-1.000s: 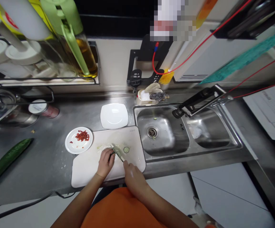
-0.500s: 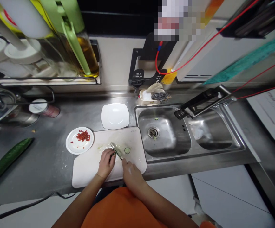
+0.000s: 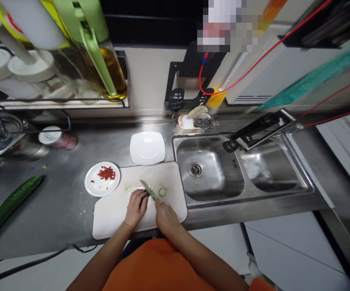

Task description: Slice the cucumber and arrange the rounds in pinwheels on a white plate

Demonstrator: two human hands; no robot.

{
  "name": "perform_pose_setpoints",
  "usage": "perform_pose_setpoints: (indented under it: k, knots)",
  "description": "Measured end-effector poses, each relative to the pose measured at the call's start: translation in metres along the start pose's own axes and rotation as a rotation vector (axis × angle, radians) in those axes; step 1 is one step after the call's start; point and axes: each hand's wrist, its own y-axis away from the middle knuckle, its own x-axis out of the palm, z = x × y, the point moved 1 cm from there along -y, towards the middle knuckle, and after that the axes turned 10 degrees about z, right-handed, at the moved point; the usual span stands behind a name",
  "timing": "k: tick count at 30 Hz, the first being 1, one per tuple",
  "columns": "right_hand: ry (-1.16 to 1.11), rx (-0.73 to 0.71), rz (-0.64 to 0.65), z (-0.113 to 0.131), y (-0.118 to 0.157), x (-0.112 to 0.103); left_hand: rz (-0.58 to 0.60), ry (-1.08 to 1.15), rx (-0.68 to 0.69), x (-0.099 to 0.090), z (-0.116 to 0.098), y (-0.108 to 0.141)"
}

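Note:
My right hand (image 3: 166, 214) is wrapped round the handle of a knife (image 3: 147, 188), whose blade points away and to the left over the white cutting board (image 3: 114, 218). Close beside the blade, my left hand (image 3: 136, 206) has its fingers curled over a piece of cucumber (image 3: 146, 195), mostly hidden under them. A thin round cucumber slice (image 3: 162, 192) lies flat on the board to the right of the knife. Wet marks and small green scraps show near the blade.
A plate of chopped red pieces (image 3: 102, 188) touches the board's left corner. Behind the board stands a white square plate (image 3: 147, 148). A whole cucumber (image 3: 9, 206) lies far left. On the right is a double sink (image 3: 214, 190) with a black faucet (image 3: 250, 131).
The knife blade has tilted and shifted slightly left, closer to my left fingers. My left hand stays almost where it was on the cucumber.

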Motion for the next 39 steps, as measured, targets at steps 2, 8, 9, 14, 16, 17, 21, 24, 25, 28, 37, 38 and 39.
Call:
perform_pose_setpoints:
  k: [2, 8, 9, 14, 16, 17, 21, 24, 25, 28, 37, 38, 39]
  knots:
    - [-0.011, -0.003, -0.01, -0.008, 0.001, -0.001, -0.001, 0.003, -0.008, 0.0, 0.0, 0.001]
    - [-0.064, 0.108, -0.038, -0.032, 0.012, -0.02, -0.02, 0.001, -0.007, 0.001, 0.001, 0.003]
    - [-0.052, 0.108, -0.048, -0.033, 0.014, -0.022, -0.026, -0.004, -0.003, 0.002, 0.002, 0.003]
    - [0.038, 0.066, -0.065, -0.025, 0.025, -0.015, -0.034, -0.02, 0.001, 0.004, 0.003, 0.003]
    - [0.053, 0.046, -0.045, -0.018, 0.03, -0.012, -0.035, -0.025, 0.003, 0.003, 0.003, 0.003]
    - [0.058, 0.042, -0.032, -0.014, 0.032, -0.011, -0.034, -0.028, 0.003, 0.003, 0.002, 0.002]
    - [0.077, 0.044, 0.007, -0.006, 0.038, -0.012, -0.033, -0.032, 0.003, 0.002, 0.002, 0.002]
    - [0.088, 0.037, 0.011, -0.005, 0.039, -0.01, -0.036, -0.034, 0.003, 0.002, 0.002, 0.002]
    - [0.09, 0.036, 0.013, -0.005, 0.039, -0.008, -0.035, -0.037, 0.001, 0.002, 0.002, 0.003]
    - [0.097, 0.024, 0.005, -0.007, 0.04, -0.004, -0.033, -0.049, -0.005, 0.002, 0.002, 0.003]
    - [0.106, 0.013, -0.006, -0.002, 0.042, -0.008, -0.004, -0.047, -0.014, 0.001, 0.001, 0.002]
    - [0.104, 0.013, -0.001, -0.001, 0.042, -0.009, -0.006, -0.047, -0.014, 0.001, 0.001, 0.002]
    - [0.105, 0.013, 0.002, -0.001, 0.042, -0.01, -0.009, -0.046, -0.015, 0.001, 0.001, 0.002]
